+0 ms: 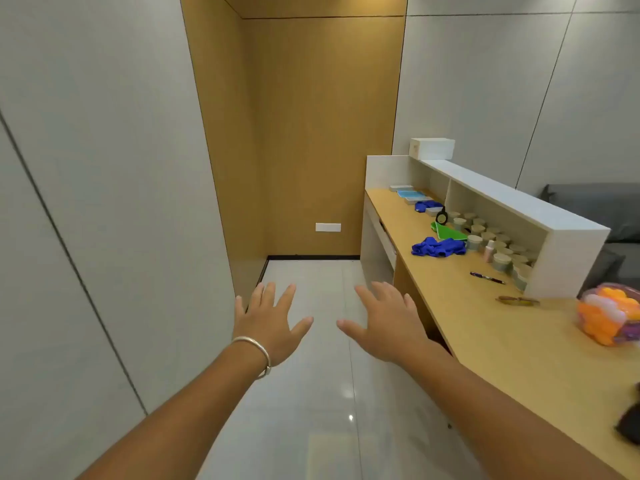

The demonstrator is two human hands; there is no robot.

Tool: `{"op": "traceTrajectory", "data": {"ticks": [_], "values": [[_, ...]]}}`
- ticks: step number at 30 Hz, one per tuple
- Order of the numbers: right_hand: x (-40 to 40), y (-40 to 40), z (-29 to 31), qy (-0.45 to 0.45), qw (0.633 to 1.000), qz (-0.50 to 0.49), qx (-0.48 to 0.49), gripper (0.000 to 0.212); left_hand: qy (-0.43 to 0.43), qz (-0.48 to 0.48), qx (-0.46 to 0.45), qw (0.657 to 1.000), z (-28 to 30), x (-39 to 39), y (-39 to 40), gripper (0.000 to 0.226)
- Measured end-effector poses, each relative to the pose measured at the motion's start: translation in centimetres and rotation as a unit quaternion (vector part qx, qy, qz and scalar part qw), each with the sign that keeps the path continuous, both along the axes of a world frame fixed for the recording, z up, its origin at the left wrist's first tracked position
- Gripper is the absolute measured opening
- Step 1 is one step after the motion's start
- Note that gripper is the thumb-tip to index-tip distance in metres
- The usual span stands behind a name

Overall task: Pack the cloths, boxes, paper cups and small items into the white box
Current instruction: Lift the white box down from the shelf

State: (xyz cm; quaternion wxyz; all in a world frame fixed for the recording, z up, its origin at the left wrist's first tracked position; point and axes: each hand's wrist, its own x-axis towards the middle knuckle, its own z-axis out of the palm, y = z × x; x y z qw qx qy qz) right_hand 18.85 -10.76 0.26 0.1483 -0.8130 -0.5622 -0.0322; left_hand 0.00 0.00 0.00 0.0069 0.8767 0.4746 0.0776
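We are holding both hands out over the pale floor tiles, left hand (268, 322) and right hand (384, 323) spread flat and grasping nothing. The crumpled blue cloth (438, 247) is lying ahead and to the right on the long wooden counter (485, 327) — the right hand is sitting nearer — while the small white box (432, 148) is resting farther back on the white shelf top (502, 194).

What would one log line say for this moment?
hands: left open, right open, over floor | held: nothing | white box: on shelf top | packing: not begun
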Motion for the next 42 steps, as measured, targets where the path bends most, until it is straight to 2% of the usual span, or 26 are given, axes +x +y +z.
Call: {"op": "traceTrajectory", "data": {"ticks": [4, 12, 20, 28, 42], "values": [[5.1, 5.5, 0.7, -0.02, 1.0, 0.008, 0.016, 0.077, -0.012, 0.009, 0.031, 0.999, 0.6, 5.4, 4.7, 0.07], [11.9, 16.0, -0.3, -0.016, 0.999, 0.01, 0.032, 0.059, -0.033, -0.032, 0.06, 0.997, 1.1, 14.1, 14.6, 0.065], [17.0, 30.9, -0.7, -0.01, 1.0, 0.012, 0.027, 0.053, -0.064, -0.047, 0.069, 0.995, -1.1, 20.3, 30.1, 0.067], [22.1, 48.2, 0.5, -0.014, 1.0, -0.015, 0.021, 0.055, -0.069, -0.042, 0.051, 0.995, 0.0, 23.8, 49.3, 0.064], [35.1, 74.6, -0.2, -0.019, 0.999, -0.023, 0.04, 0.072, -0.015, -0.037, 0.027, 0.999, -0.4, 35.9, 75.2, 0.073]]}}
